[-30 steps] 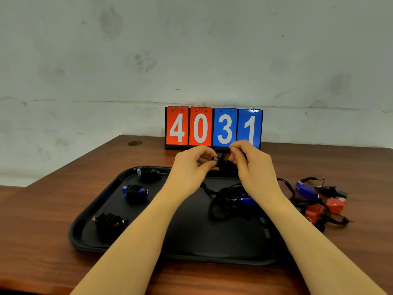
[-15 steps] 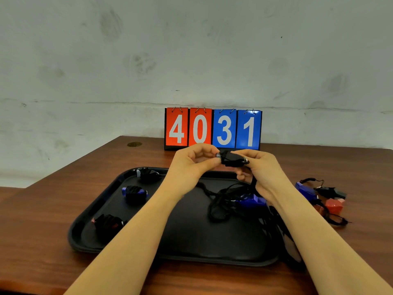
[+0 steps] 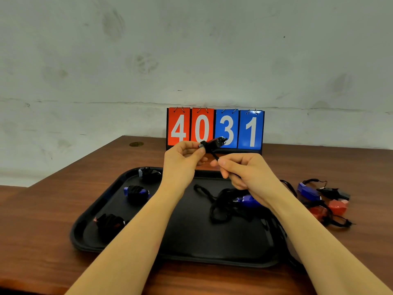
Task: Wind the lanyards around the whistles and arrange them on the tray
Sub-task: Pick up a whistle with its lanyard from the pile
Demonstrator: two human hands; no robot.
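Winding a lanyard above the tray's far edge.
The brown tabletop carried a black tray with three wound whistles along its left edge; the left hand pinched a black whistle, while the right hand gripped its black lanyard just beside it.

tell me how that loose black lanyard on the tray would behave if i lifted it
Probably floppy: the loose black lanyard lies in slack loops on the tray. It may snag, being tangled around the blue whistle, which would likely come up too. It looks thin, so probably light.
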